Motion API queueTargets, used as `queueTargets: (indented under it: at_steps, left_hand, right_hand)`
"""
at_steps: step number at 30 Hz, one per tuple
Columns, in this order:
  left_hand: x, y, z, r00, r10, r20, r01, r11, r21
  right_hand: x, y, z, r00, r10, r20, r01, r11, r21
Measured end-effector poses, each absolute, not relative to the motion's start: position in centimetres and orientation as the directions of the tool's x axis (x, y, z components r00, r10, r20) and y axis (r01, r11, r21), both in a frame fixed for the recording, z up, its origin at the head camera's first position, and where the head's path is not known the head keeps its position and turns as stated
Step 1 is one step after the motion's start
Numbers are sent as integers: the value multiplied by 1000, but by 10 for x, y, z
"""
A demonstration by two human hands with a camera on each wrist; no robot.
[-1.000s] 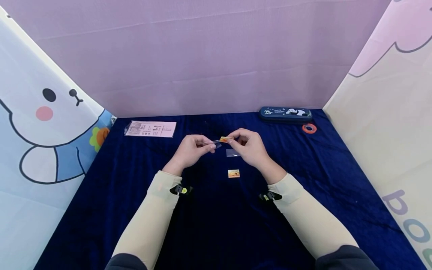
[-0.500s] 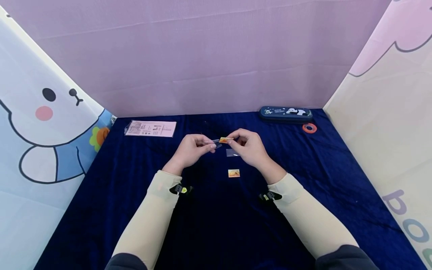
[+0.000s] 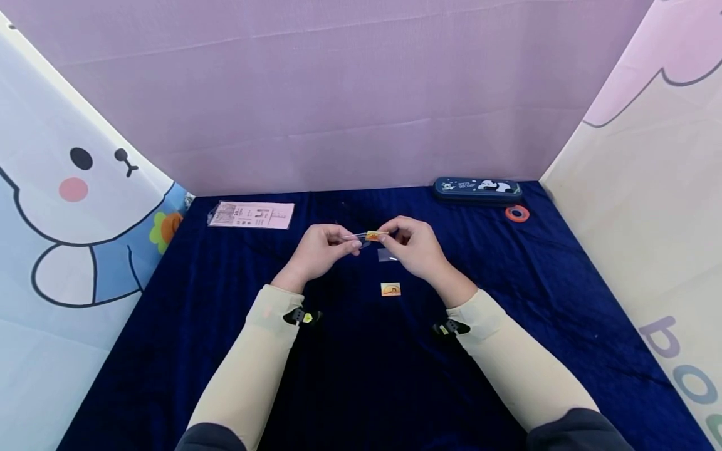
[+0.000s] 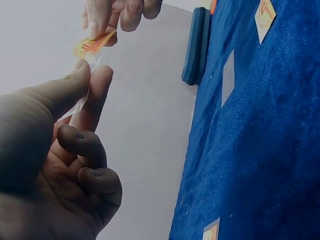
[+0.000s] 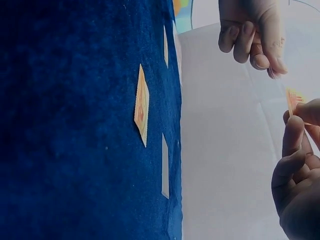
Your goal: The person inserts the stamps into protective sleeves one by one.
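My left hand [image 3: 320, 254] pinches a small clear plastic sleeve [image 4: 82, 102] between thumb and forefinger, its other fingers curled. Facing it, my right hand [image 3: 414, 247] pinches an orange-yellow stamp [image 3: 373, 235] with serrated edges. The stamp is right at the sleeve's open end and overlaps it in the left wrist view. A similar stamp [image 3: 391, 289] lies flat on the blue cloth below the hands. Beside the right hand another clear sleeve [image 3: 387, 255] lies on the cloth, partly covered by that hand. One further stamp [image 5: 166, 47] shows in the right wrist view.
The table bears dark blue velvet cloth [image 3: 350, 376]. A pink printed sheet in a clear cover [image 3: 251, 215] lies at the back left. At the back right are a navy pencil case with pandas [image 3: 477, 190] and an orange-red ring [image 3: 517, 214]. Fabric walls surround the table.
The stamp in my right hand has shifted slightly left and down against the sleeve. My left hand stays in place, and the things on the cloth have not moved.
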State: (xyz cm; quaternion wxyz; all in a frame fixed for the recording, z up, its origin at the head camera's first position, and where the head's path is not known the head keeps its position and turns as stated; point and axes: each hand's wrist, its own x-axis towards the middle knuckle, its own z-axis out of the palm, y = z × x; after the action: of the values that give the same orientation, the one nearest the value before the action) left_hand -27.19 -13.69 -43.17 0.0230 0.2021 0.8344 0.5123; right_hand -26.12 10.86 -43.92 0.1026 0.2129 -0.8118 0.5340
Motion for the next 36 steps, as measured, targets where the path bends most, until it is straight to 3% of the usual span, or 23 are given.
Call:
queueTargets:
  at_steps: [36]
  left_hand:
    - [-273,-135,-435,-916,349,200,331,370,868]
  right_hand:
    - [-261,109,-438,-911,-247,331,-406,388,-827]
